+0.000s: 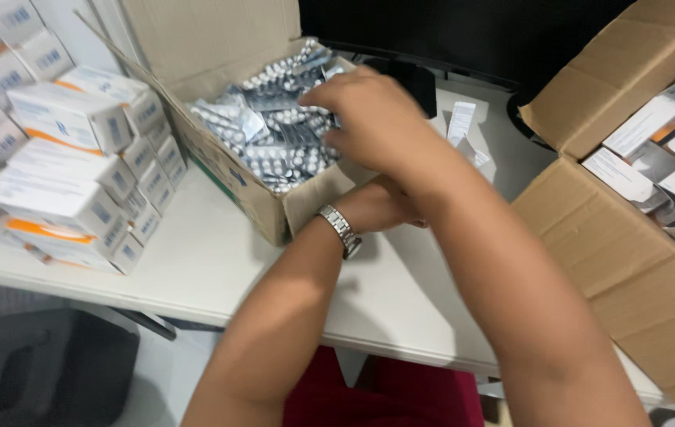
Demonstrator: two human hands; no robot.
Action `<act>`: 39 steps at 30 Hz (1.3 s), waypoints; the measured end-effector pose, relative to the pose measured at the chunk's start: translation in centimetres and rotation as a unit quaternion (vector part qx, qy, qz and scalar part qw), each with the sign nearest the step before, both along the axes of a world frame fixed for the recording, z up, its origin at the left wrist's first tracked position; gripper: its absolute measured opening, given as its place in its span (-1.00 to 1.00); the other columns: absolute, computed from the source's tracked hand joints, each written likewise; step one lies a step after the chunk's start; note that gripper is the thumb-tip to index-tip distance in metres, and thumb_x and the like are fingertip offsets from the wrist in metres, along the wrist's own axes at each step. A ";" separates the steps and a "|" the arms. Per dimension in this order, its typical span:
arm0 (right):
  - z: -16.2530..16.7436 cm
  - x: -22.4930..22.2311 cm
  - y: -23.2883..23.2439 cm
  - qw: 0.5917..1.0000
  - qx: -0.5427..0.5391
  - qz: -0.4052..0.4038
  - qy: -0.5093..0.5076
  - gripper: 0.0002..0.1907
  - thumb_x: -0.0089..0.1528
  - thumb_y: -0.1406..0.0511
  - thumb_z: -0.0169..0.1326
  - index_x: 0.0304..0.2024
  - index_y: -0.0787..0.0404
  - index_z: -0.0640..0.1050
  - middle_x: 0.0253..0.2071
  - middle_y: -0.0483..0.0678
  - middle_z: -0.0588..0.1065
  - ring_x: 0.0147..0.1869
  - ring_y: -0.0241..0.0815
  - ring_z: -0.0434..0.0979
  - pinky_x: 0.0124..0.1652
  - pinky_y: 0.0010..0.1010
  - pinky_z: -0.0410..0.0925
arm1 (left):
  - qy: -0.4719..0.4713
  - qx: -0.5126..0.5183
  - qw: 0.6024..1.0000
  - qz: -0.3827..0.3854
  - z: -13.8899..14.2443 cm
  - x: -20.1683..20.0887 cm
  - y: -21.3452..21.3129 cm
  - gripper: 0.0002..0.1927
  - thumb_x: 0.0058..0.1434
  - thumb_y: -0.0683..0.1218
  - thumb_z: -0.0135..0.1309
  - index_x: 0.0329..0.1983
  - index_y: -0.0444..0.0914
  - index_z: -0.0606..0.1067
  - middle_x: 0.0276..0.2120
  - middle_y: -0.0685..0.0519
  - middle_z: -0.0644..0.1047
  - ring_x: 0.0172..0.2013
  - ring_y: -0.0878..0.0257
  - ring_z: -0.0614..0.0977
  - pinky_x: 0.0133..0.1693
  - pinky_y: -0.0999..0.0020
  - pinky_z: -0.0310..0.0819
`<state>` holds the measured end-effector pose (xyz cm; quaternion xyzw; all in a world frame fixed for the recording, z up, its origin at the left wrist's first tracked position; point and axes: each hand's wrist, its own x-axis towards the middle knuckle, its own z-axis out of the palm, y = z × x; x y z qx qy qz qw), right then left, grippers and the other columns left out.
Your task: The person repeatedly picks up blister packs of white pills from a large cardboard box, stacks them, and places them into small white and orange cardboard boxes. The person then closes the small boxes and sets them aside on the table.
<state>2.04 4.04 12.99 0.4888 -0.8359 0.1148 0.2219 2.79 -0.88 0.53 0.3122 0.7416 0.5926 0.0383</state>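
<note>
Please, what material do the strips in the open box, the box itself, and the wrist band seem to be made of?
The blister strips look like shiny silver foil with rows of bumps. The open box looks like brown matte cardboard with a raw edge. The watch band seems to be polished metal links, judging by its glints.

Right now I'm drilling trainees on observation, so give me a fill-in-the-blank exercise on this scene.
1. The right hand reaches into a cardboard box full of silver blister ____.
2. The left hand lies ____ the right forearm.
3. On the left wrist sits a metal ____.
4. White cartons are stacked to the box's ____.

Missing: packs; under; watch; left
</note>
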 end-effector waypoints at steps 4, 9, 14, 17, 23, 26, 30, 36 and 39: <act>-1.1 -1.5 -4.9 0.998 0.041 -0.008 -0.040 -0.17 -0.22 0.20 0.52 0.11 0.20 0.55 0.14 0.12 0.50 0.18 0.24 0.45 0.08 -0.01 0.31 | 0.069 0.126 0.982 -0.122 -0.2 -0.8 -0.6 -0.44 0.39 -0.21 0.10 0.41 -0.24 0.22 -0.02 0.00 0.46 -0.01 0.28 0.50 0.09 0.35 0.44; -1.3 -1.5 -5.8 0.987 0.113 -0.069 -0.095 -0.48 0.01 0.16 0.42 0.01 0.07 0.62 0.06 -0.03 0.56 0.17 0.07 0.52 0.10 -0.12 0.36 | 0.092 0.112 0.985 -0.093 -0.2 -1.6 -0.8 -0.48 0.40 -0.20 0.08 0.38 -0.22 0.23 -0.10 0.12 0.50 -0.10 0.42 0.52 0.05 0.47 0.47; -0.5 0.0 -1.8 0.960 -0.209 0.100 -0.156 -0.59 0.13 0.23 0.43 -0.04 0.21 0.60 -0.11 0.01 0.58 -0.07 -0.17 0.60 -0.13 -0.34 0.50 | -0.109 0.055 0.992 -0.005 1.2 -0.8 -0.2 -0.46 0.29 -0.12 0.10 0.33 -0.19 0.29 -0.12 0.10 0.45 -0.28 0.34 0.47 -0.29 0.34 0.52; 0.3 1.2 1.8 0.879 -0.382 0.099 -0.268 -0.73 0.24 0.28 0.37 -0.15 0.28 0.57 -0.31 -0.07 0.59 -0.26 -0.38 0.60 -0.27 -0.52 0.51 | -0.135 0.174 0.970 -0.099 1.4 0.3 -1.4 -0.35 0.18 -0.14 0.25 0.31 -0.25 0.27 0.00 0.04 0.50 -0.09 0.27 0.63 -0.13 0.28 0.66; 0.8 3.0 8.6 0.832 -0.456 -0.003 -0.314 -0.79 0.30 0.27 0.27 -0.25 0.32 0.58 -0.46 -0.15 0.57 -0.47 -0.46 0.47 -0.48 -0.61 0.33 | -0.161 0.206 0.959 -0.113 2.0 1.0 -1.7 -0.26 0.21 -0.14 0.21 0.42 -0.22 0.18 0.04 -0.06 0.50 -0.08 0.18 0.64 -0.07 0.24 0.63; -0.2 3.5 10.4 0.825 -0.460 -0.016 -0.329 -0.80 0.32 0.26 0.22 -0.22 0.31 0.60 -0.45 -0.15 0.57 -0.48 -0.46 0.45 -0.49 -0.61 0.31 | -0.173 0.218 0.957 -0.086 2.7 1.2 -1.5 -0.19 0.15 -0.18 0.19 0.42 -0.10 0.07 0.05 -0.01 0.47 -0.09 0.19 0.64 -0.07 0.17 0.66; -1.4 4.1 12.8 0.806 -0.479 -0.030 -0.346 -0.80 0.32 0.26 0.21 -0.21 0.30 0.60 -0.45 -0.15 0.57 -0.48 -0.45 0.48 -0.49 -0.61 0.34 | -0.206 0.234 0.944 -0.104 3.4 1.7 -1.6 -0.19 0.19 -0.17 0.22 0.45 -0.07 0.10 0.06 -0.03 0.48 -0.06 0.18 0.63 0.01 0.11 0.65; -2.2 3.7 14.9 0.804 -0.499 -0.043 -0.320 -0.79 0.32 0.24 0.22 -0.19 0.30 0.59 -0.44 -0.15 0.57 -0.47 -0.46 0.47 -0.49 -0.62 0.33 | -0.209 0.247 0.939 -0.120 3.9 2.3 -1.8 -0.19 0.19 -0.12 0.25 0.44 -0.04 0.11 0.05 0.01 0.49 -0.03 0.11 0.66 0.04 0.03 0.64; -2.7 3.6 14.9 0.809 -0.495 -0.050 -0.313 -0.79 0.32 0.24 0.22 -0.18 0.29 0.60 -0.44 -0.15 0.57 -0.48 -0.46 0.47 -0.51 -0.62 0.32 | -0.208 0.245 0.939 -0.122 4.0 2.7 -1.9 -0.18 0.20 -0.10 0.25 0.45 -0.05 0.10 0.06 -0.02 0.51 -0.03 0.10 0.67 0.04 0.02 0.65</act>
